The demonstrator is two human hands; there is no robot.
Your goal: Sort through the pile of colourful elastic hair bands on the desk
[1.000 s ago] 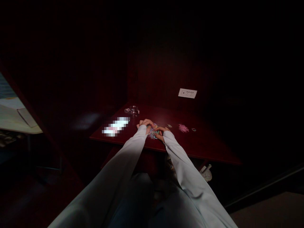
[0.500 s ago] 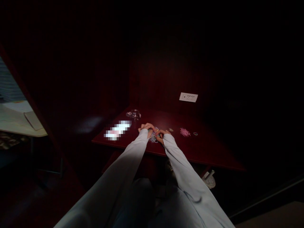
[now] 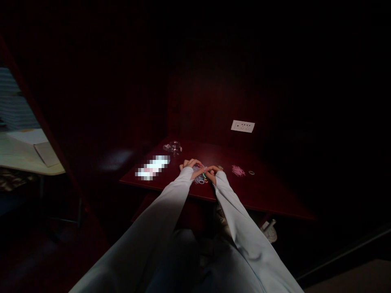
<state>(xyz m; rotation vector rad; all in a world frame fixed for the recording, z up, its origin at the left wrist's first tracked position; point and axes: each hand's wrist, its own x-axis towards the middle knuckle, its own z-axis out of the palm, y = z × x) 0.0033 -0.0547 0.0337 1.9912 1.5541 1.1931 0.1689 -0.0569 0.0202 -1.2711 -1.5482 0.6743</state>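
Observation:
A loose pile of small coloured bands that look like hair elastics lies near the table's front edge. My left hand is over its left side, fingers bent and thumb stretched toward the right. From the other side, my right hand closes thumb and finger in a pinch at the pile. The fingertips of both hands meet above it; a pale pinkish bit shows there, too small to make out. Bands in grey, green and orange show below the hands. A small beige cluster sits just beyond my right hand.
Right of my hands lie a heap of pink bands and a single ring-shaped band. At the back left stands a clear container; a bright blurred-out object lies before it. A socket is on the back wall.
My hands have come together, fingertips now meeting over the pile where a gap was before. My right hand has shifted slightly right and its fingers point more to the left.

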